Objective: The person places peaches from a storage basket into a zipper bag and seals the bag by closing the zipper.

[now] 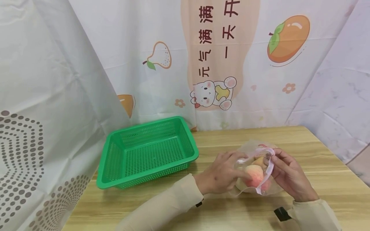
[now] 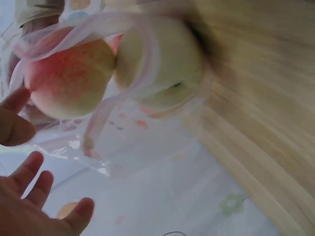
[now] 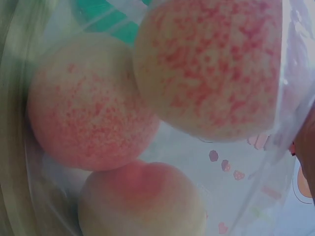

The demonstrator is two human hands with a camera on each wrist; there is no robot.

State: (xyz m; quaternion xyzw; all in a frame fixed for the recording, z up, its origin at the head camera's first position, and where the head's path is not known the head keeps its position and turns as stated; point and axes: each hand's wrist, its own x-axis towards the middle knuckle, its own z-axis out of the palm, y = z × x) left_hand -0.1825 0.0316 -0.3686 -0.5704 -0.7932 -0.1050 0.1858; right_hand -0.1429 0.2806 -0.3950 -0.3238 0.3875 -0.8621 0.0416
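A clear plastic bag [image 1: 270,168] with a pink rim stands on the table, holding several peaches [image 1: 254,174] blushed pink and cream. My right hand [image 1: 293,178] pinches the bag's rim on its right side. At the left of the mouth is my left hand [image 1: 222,173], its fingers spread and reaching toward the contents. In the left wrist view, a fingertip of it is close to a red-cheeked peach [image 2: 69,76]; whether they touch I cannot tell. A paler peach [image 2: 165,59] sits beside that one. Through the plastic, the right wrist view shows a speckled peach [image 3: 211,64] above two others.
A green perforated plastic basket [image 1: 153,157] stands on the left part of the wooden table [image 1: 306,150], with nothing visible in it. Behind the table hangs a printed curtain [image 1: 162,96], and a dotted cloth [image 1: 37,138] hangs at the left.
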